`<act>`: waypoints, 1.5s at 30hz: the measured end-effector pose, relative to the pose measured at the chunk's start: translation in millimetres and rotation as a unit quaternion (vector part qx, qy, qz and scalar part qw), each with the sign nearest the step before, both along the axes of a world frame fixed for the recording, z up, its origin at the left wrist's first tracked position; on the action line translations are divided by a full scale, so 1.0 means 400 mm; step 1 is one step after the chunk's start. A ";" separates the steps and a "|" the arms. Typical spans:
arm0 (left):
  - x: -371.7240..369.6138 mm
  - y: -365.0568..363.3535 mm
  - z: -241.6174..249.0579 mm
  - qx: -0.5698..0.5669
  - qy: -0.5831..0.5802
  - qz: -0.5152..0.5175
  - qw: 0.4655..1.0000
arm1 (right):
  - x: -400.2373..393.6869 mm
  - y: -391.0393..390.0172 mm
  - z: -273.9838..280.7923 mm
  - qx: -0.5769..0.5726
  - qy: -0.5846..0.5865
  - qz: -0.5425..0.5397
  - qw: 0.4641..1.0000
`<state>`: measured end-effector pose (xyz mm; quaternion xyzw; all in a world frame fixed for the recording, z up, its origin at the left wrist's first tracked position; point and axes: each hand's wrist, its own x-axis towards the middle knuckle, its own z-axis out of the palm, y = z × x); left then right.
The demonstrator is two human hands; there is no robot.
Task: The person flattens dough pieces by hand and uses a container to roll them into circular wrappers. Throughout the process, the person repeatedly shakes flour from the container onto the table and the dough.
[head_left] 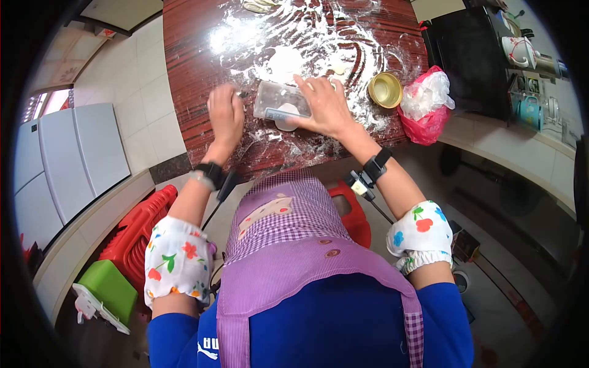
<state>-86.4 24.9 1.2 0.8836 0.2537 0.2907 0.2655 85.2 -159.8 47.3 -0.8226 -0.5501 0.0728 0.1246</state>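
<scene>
My right hand (327, 109) grips a clear plastic container (276, 95), its thumb along the near side and its fingers over the far right end. The container lies on its side, with a label strip along its near edge. Right at that edge a flat white dough round (286, 124) shows, partly hidden by the container. Just left of the container is my left hand (226, 115), its fingers bent and smeared by motion over the wood. Farther back on the floured table (196, 46) lies another pale round (286, 60).
A gold-coloured bowl (385, 91) stands right of my right hand, beside a red plastic bag with clear plastic (429, 98) at the table's edge. Flour (343, 37) covers much of the tabletop. A pale cloth-like thing (259, 5) lies at the far edge. Red stools (138, 227) stand lower left.
</scene>
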 end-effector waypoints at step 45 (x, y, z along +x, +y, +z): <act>0.193 -0.085 0.017 0.117 0.241 -0.055 0.962 | -0.031 0.000 -0.046 -0.050 -0.013 -0.079 0.996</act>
